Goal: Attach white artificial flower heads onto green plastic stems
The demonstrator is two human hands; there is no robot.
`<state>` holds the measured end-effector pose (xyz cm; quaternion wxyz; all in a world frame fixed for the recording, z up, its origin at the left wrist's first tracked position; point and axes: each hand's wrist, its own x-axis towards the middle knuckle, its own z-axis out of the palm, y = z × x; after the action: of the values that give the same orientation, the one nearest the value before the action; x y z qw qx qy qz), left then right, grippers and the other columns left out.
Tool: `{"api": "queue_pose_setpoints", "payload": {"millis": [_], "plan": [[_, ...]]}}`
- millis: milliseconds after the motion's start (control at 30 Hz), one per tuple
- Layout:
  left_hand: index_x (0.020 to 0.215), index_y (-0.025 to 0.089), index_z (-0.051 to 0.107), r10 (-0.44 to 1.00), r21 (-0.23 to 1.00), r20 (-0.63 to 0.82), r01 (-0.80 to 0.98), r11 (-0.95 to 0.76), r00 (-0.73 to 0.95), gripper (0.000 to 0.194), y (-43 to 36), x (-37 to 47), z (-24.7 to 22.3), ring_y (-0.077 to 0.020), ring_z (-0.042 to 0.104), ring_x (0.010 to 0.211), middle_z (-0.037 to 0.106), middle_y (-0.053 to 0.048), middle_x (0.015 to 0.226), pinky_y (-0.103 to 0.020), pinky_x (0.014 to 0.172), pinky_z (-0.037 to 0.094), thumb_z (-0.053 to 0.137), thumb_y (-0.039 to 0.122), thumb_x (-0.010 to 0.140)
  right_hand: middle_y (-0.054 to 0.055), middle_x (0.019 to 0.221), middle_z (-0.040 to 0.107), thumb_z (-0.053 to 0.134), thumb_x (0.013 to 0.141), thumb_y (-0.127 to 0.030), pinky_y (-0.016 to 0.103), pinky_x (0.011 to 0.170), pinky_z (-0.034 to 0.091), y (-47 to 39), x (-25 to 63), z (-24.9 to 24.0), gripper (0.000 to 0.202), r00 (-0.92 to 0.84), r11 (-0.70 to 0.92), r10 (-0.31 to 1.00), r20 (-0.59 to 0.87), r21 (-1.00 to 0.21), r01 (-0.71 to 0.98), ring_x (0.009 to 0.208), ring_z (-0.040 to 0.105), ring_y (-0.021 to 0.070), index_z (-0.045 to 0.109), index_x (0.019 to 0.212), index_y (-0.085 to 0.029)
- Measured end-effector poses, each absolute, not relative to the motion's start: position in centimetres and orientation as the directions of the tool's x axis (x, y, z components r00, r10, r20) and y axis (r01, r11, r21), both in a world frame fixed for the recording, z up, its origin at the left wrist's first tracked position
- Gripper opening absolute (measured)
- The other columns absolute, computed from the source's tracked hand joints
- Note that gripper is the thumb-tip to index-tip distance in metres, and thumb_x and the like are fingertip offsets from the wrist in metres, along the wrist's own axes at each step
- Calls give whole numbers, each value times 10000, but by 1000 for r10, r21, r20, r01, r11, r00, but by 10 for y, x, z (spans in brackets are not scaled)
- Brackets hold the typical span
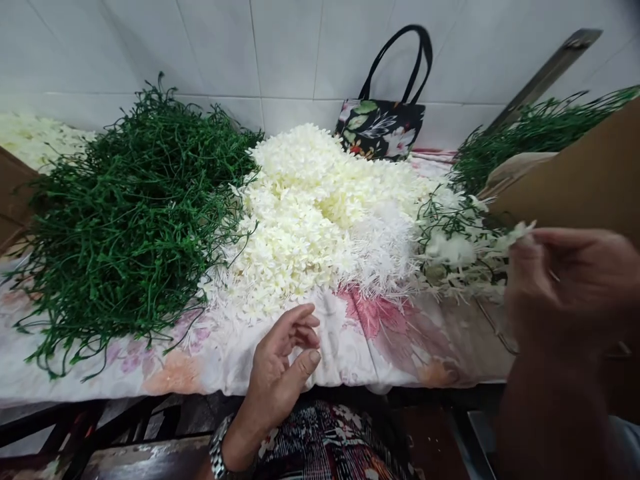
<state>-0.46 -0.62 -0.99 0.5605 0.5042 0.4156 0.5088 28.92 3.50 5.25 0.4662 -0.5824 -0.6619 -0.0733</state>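
Note:
My left hand (287,367) hovers near the front edge of the cloth, fingers loosely curled and apart from the thumb, with nothing in it. At the right, my right hand (575,280) is raised and pinches a small white artificial flower (523,231) between thumb and fingertips. Beyond it lie white flowers on green stems (455,247). A big heap of loose cream-white flower heads (295,227) spreads across the middle, with a pile of thin white stamen-like pieces (385,253) at its right. Green plastic stems (135,220) form a tangled mound on the left.
A floral cloth (300,340) covers the table. Against the tiled wall stands a black flowered handbag (383,130). A cardboard box (575,180) at the right has more green stems (540,130) behind it. Another cardboard piece (13,193) shows at the far left.

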Motion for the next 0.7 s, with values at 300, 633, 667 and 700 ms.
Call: {"api": "queue_pose_setpoints", "payload": {"millis": [300, 633, 667, 700], "plan": [[978, 238, 675, 980, 992, 124, -10, -124, 154, 194, -4, -3, -14, -143, 597, 714, 630, -37, 844, -239, 644, 480, 580, 181, 818, 111, 1102, 595, 498, 782, -17, 495, 851, 388, 38, 289, 46, 497, 74, 52, 612, 787, -133, 990, 1085, 524, 374, 549, 1191, -292], [913, 226, 677, 974, 986, 152, 43, -161, 166, 155, -3, -4, -15, -127, 587, 659, 619, -27, 802, -223, 605, 477, 551, 181, 836, 88, 932, 666, 609, 759, -82, 388, 789, 438, 44, 242, 32, 255, -194, 294, 537, 821, 33, 955, 869, 599, 243, 642, 985, -197], [914, 227, 676, 973, 985, 155, 52, -166, 170, 158, -3, -4, -15, -125, 587, 655, 621, -26, 807, -221, 603, 477, 547, 180, 838, 89, 940, 669, 615, 755, -86, 383, 793, 443, 44, 243, 29, 231, -206, 274, 551, 809, 58, 960, 888, 600, 244, 644, 961, -187], [916, 228, 676, 972, 983, 160, 60, -172, 173, 160, -4, -4, -16, -123, 587, 650, 623, -26, 809, -219, 600, 477, 544, 179, 838, 88, 952, 671, 620, 752, -92, 382, 801, 445, 43, 244, 27, 212, -215, 252, 561, 799, 83, 964, 905, 599, 246, 646, 942, -182]]}}
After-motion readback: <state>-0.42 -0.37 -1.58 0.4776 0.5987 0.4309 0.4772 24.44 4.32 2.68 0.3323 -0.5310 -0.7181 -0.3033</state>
